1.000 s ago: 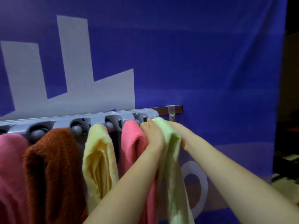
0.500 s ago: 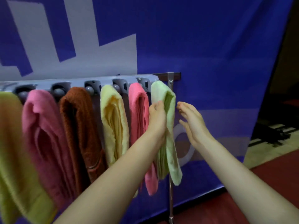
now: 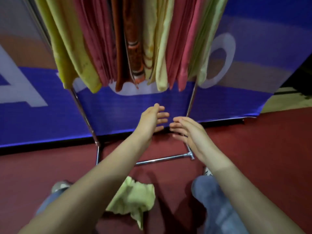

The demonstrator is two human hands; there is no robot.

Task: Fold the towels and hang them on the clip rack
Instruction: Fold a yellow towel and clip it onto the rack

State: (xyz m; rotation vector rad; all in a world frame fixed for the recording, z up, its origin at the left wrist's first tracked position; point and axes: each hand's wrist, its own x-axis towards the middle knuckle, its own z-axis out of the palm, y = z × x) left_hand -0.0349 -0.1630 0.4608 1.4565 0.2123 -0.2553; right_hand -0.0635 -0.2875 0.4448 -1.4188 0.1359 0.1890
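Several folded towels hang side by side across the top of the view; among them are a yellow-green towel [image 3: 70, 48], a dark pink towel [image 3: 96, 39], a brown towel [image 3: 133, 39], a pale yellow towel [image 3: 160, 48], a pink towel [image 3: 185, 44] and a light green towel [image 3: 207, 39]. The clip rack itself is out of frame above. A crumpled light green towel [image 3: 133, 198] lies on the red floor between my legs. My left hand [image 3: 152, 118] and my right hand [image 3: 189, 130] are held out low in front of me, fingers straight, holding nothing.
Chrome stand legs [image 3: 84, 115] and a chrome foot bar [image 3: 162, 159] rest on the red floor [image 3: 261, 149]. A blue banner [image 3: 126, 107] stands behind the stand. My jeans-clad knee [image 3: 212, 196] and a shoe [image 3: 59, 185] are at the bottom.
The view has tipped down from the rack to the floor. Both hands have left the light green hanging towel and dropped low, empty. A crumpled green towel on the floor has come into view.
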